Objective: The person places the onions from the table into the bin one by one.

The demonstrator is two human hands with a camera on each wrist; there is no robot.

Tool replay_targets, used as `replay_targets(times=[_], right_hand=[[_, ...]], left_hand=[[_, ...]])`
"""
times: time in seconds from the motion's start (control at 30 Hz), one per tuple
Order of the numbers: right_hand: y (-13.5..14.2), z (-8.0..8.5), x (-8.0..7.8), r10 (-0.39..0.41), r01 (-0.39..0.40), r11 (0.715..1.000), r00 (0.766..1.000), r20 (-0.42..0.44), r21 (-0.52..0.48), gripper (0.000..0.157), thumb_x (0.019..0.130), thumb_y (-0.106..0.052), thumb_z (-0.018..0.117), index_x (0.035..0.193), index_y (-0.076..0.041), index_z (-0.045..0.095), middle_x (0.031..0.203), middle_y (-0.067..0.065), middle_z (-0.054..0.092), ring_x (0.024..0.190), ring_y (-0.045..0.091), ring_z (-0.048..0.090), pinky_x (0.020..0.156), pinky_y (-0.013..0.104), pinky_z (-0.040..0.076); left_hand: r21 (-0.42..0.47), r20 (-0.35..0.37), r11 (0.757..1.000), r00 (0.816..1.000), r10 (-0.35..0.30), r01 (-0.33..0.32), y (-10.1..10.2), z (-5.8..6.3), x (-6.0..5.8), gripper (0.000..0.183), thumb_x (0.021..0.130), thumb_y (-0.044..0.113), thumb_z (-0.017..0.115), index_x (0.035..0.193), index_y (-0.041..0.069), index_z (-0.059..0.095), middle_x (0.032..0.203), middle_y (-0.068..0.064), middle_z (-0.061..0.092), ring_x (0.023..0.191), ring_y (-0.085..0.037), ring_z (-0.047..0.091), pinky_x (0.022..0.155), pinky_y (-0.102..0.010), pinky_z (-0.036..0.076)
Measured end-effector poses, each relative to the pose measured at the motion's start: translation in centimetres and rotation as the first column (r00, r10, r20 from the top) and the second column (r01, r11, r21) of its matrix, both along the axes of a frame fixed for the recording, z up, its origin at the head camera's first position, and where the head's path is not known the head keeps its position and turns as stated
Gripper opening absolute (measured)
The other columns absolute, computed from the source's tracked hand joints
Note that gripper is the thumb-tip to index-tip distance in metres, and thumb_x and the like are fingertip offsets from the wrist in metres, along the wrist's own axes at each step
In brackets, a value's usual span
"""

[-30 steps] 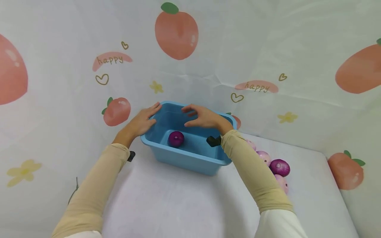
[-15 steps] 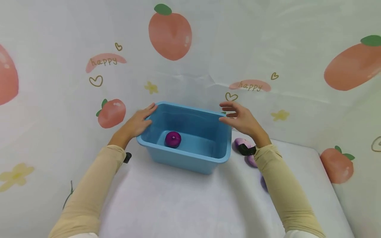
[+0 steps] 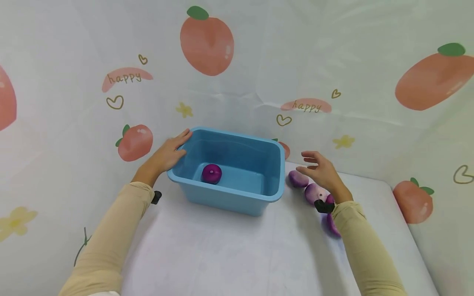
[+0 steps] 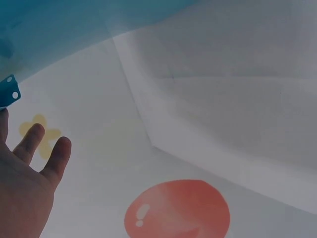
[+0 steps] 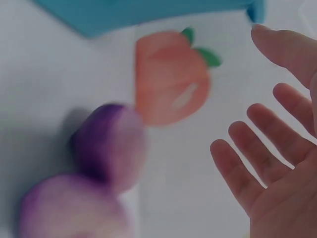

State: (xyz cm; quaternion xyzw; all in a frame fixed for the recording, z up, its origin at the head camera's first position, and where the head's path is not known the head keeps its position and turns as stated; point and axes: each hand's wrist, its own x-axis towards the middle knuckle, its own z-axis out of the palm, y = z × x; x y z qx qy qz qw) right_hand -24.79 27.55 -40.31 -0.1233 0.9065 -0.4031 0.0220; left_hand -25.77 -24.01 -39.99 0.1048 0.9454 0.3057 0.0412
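1. Left hand (image 3: 166,156): fingers extended, not clenched, resting over the rim at the left end of the blue bin (image 3: 224,200); a beige sleeve (image 3: 107,242) covers the forearm.
2. Blue bin: rectangular and open-topped, with rounded corners and a broad lip, standing upright on the white table (image 3: 207,250).
3. Onion in the bin (image 3: 212,174): the one item seen inside, on the floor toward the left end; deep purple, rounded and glossy, a small pale spot on its upper side.
4. Onions outside the bin, on the table to its right: a far purple onion (image 3: 298,179), shading paler on one side; next to it a paler, pink-mauve onion (image 3: 314,193) with a small dark spot; then two more purple ones, partly hidden by the right wrist and sleeve.
5. Right hand (image 3: 326,174): released, fingers spread and slightly bent, held in the air near the far onions, with a gap between it and them; a black piece (image 3: 324,206) sits at the wrist.
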Motion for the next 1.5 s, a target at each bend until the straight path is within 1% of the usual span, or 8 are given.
replay_targets(times=[0.13,0.27,0.47,0.63,0.9,1.13,1.3,1.5], right_hand=[[1.0,-1.8,-0.4,-0.009,0.007,1.0,0.997,0.078,0.028,0.071,0.093,-0.035,0.073,0.15,-0.005,0.042,0.155,0.023,0.047,0.141,0.045,0.048,0.114,0.058,0.044],[1.6,-3.0,-0.8,-0.012,0.004,0.998,0.992,0.128,0.066,0.074,0.094,-0.04,0.071,0.151,-0.005,0.039,0.158,0.023,0.042,0.145,0.048,0.042,0.117,0.061,0.039],[2.0,-4.3,-1.4,0.003,-0.019,0.996,0.984,0.181,0.086,0.075,0.095,-0.037,0.07,0.152,-0.001,0.037,0.159,0.026,0.039,0.146,0.05,0.037,0.12,0.063,0.033],[2.1,-5.1,-1.8,0.011,-0.04,0.989,0.98,0.196,0.144,0.077,0.094,-0.036,0.07,0.152,0.003,0.037,0.158,0.028,0.039,0.145,0.052,0.038,0.119,0.064,0.033],[2.2,-5.9,-2.2,0.001,-0.051,0.981,0.967,0.253,0.189,0.08,0.091,-0.04,0.073,0.151,0.002,0.039,0.155,0.028,0.044,0.144,0.049,0.042,0.119,0.063,0.034],[2.2,-6.2,-2.1,0.001,-0.065,0.969,0.965,0.26,0.237,0.073,0.092,-0.037,0.072,0.148,0.0,0.042,0.146,0.03,0.051,0.137,0.048,0.047,0.117,0.064,0.036],[2.1,-6.3,-2.1,0.012,-0.073,0.97,0.967,0.253,0.232,0.071,0.093,-0.035,0.072,0.147,0.0,0.044,0.144,0.03,0.053,0.134,0.047,0.049,0.116,0.063,0.037],[1.9,-6.5,-2.3,-0.005,-0.057,0.973,0.964,0.266,0.225,0.072,0.092,-0.036,0.073,0.148,-0.002,0.043,0.145,0.029,0.052,0.135,0.046,0.049,0.116,0.063,0.037]], left_hand=[[0.002,-0.002,1.0,1.0,-0.004,0.004,-0.1,-0.1,0.0,0.068,0.101,0.018,0.037,0.164,0.03,0.014,0.174,0.007,0.007,0.159,-0.045,0.009,0.116,-0.078,0.023],[0.003,0.0,1.0,1.0,-0.004,0.004,0.0,-0.1,0.1,0.068,0.101,0.019,0.036,0.164,0.032,0.014,0.174,0.007,0.007,0.159,-0.044,0.01,0.116,-0.077,0.024],[0.004,0.002,1.0,1.0,0.011,-0.011,0.1,0.0,0.2,0.067,0.101,0.02,0.036,0.164,0.033,0.015,0.174,0.008,0.008,0.159,-0.042,0.013,0.115,-0.076,0.028],[-0.008,0.007,1.0,1.0,0.017,-0.017,0.1,-0.1,0.2,0.068,0.101,0.021,0.038,0.164,0.035,0.015,0.174,0.008,0.008,0.159,-0.043,0.014,0.114,-0.075,0.032],[-0.012,0.01,1.0,1.0,0.01,-0.01,0.0,-0.1,0.1,0.067,0.102,0.023,0.036,0.164,0.034,0.014,0.174,0.008,0.008,0.159,-0.043,0.014,0.114,-0.075,0.032],[-0.004,0.009,1.0,1.0,0.009,-0.009,-0.1,-0.1,0.1,0.067,0.102,0.023,0.037,0.164,0.034,0.014,0.174,0.009,0.007,0.16,-0.042,0.011,0.115,-0.075,0.029],[-0.001,0.016,1.0,1.0,0.015,-0.015,0.0,0.0,0.2,0.068,0.101,0.023,0.038,0.164,0.034,0.014,0.174,0.008,0.007,0.16,-0.043,0.011,0.114,-0.075,0.031],[0.009,0.012,1.0,1.0,0.013,-0.013,0.0,0.1,0.4,0.068,0.101,0.021,0.037,0.164,0.032,0.015,0.174,0.006,0.008,0.16,-0.042,0.01,0.116,-0.075,0.027]])
